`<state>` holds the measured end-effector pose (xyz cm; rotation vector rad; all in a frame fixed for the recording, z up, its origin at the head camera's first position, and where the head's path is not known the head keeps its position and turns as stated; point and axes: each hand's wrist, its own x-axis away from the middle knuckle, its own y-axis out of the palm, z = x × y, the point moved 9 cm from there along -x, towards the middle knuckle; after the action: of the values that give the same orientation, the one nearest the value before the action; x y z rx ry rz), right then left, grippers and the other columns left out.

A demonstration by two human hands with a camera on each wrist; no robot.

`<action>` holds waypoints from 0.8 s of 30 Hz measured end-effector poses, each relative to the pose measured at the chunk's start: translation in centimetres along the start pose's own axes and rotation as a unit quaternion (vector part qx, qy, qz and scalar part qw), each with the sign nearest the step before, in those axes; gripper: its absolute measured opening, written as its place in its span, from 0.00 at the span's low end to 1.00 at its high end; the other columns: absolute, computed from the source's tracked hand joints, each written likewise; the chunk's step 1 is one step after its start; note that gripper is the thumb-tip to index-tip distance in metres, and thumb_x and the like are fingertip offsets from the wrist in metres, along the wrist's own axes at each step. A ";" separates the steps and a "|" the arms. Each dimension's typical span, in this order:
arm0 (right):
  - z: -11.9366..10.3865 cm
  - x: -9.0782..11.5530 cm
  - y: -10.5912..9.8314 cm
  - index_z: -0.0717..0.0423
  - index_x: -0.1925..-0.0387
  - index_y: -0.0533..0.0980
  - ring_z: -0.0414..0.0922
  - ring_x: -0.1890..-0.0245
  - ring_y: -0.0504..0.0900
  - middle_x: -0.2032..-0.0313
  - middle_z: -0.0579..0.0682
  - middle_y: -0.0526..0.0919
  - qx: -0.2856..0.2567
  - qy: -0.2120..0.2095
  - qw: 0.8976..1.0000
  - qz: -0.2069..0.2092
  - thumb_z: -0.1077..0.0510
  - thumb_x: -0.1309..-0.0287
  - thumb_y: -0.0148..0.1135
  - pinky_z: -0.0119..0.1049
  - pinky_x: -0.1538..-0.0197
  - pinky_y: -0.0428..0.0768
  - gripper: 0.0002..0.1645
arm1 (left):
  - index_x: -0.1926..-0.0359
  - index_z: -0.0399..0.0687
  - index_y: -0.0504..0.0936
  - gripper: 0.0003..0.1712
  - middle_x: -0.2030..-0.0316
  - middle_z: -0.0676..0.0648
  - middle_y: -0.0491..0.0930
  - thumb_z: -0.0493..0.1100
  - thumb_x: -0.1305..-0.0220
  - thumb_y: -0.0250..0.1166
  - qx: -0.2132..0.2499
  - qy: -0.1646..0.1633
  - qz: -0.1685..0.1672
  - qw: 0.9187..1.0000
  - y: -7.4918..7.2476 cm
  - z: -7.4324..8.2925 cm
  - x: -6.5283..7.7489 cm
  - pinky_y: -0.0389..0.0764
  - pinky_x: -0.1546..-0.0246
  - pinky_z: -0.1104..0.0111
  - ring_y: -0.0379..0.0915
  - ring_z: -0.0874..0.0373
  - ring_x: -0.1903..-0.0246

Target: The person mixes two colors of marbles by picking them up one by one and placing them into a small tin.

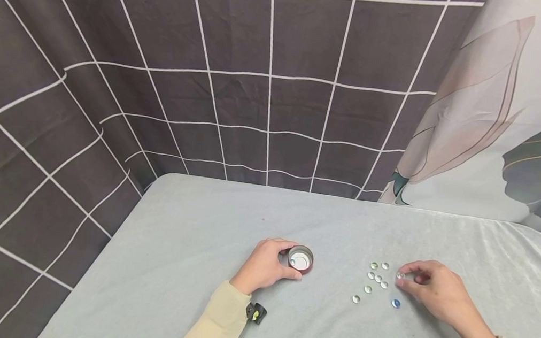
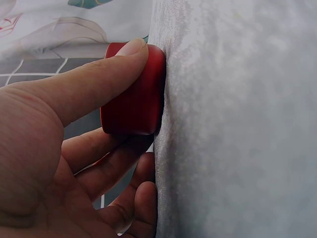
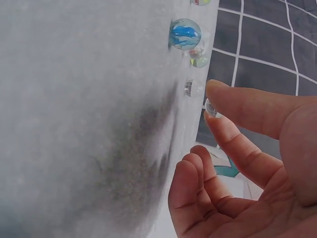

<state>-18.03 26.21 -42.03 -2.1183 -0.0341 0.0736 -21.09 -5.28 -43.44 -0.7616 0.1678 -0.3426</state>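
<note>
My left hand (image 1: 264, 263) grips a small round red tin (image 1: 307, 269), thumb on one side and fingers on the other. The tin stands upright on the cloth, its silvery inside facing up, with a small glassy marble (image 1: 293, 262) at its left inner wall. In the left wrist view the tin's smooth red side (image 2: 133, 94) shows under the thumb. To the right, my right hand (image 1: 443, 294) pinches a clear marble (image 3: 211, 107) between thumb and index finger, above the cloth. Its other fingers are loosely curled. A blue-swirled marble (image 1: 396, 303) lies just left of this hand.
Several clear and green-tinted marbles (image 1: 378, 279) lie scattered between the hands on a pale grey cloth-covered table (image 1: 188, 226). A dark curtain with white grid lines (image 1: 237, 102) hangs behind and to the left. At the right hangs a leaf-patterned curtain (image 1: 478, 171).
</note>
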 end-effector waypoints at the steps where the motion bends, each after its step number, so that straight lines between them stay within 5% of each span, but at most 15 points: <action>1: 0.0 0.0 0.0 0.49 0.67 0.86 0.39 0.69 0.72 0.70 0.45 0.78 -0.001 -0.002 1.000 0.003 0.53 0.51 0.78 0.36 0.68 0.72 0.10 | 0.45 0.47 0.86 0.33 0.48 0.49 0.85 0.46 0.56 0.83 0.000 0.000 0.000 1.000 0.0 0.0 0.0 0.74 0.37 0.61 0.77 0.51 0.42; 24: -1.0 -0.1 -0.5 0.49 0.67 0.86 0.37 0.70 0.74 0.71 0.44 0.79 -0.008 -0.020 0.999 0.037 0.54 0.52 0.79 0.36 0.69 0.73 0.10 | 0.45 0.49 0.86 0.33 0.47 0.50 0.84 0.47 0.55 0.83 -0.004 -0.003 0.000 1.000 0.0 0.0 0.0 0.73 0.37 0.61 0.77 0.52 0.42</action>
<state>-18.06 25.58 -41.08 -2.1342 0.0212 0.1598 -21.12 -5.28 -43.46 -0.7705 0.1637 -0.3405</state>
